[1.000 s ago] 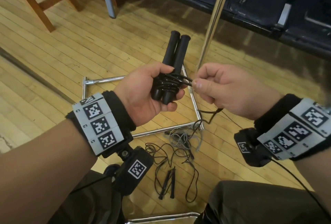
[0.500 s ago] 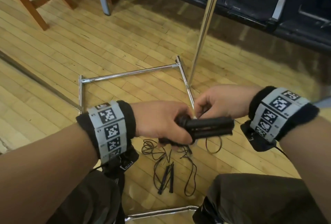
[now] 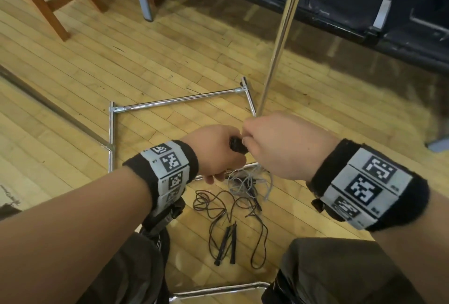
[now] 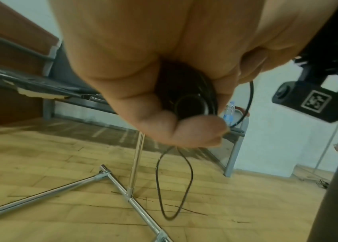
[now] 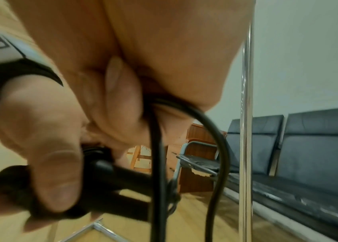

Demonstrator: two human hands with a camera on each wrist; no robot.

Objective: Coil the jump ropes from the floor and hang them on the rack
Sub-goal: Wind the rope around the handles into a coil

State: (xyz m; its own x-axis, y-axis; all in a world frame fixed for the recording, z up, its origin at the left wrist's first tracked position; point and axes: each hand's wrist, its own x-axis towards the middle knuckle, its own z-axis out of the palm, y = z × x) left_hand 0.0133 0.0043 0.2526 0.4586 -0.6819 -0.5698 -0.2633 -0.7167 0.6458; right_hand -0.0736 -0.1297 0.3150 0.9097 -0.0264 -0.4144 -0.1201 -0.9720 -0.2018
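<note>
1. Loose black jump rope w/ two thin handles (image 3: 228, 240) lies on wooden plank floor (image 3: 73, 72) at 6 o'clock, grey rope tangle (image 3: 247, 182) just beyond.
2. Left hand (image 3: 213, 155) grips paired black rope handles (image 4: 186, 101); right hand (image 3: 279, 145) touching it, pinches black cord loop (image 5: 186, 131).
3. Chrome tube rack (image 3: 279, 43) at 12.

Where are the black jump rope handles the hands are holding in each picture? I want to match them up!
Head: black handles peek out at the centre, between the left hand and the right hand.
Left wrist: the round handle end sits mid-frame inside the curled fingers.
Right wrist: the handles lie lower left, under the thumb.
Shared landmark: the shiny upright rack pole.
</note>
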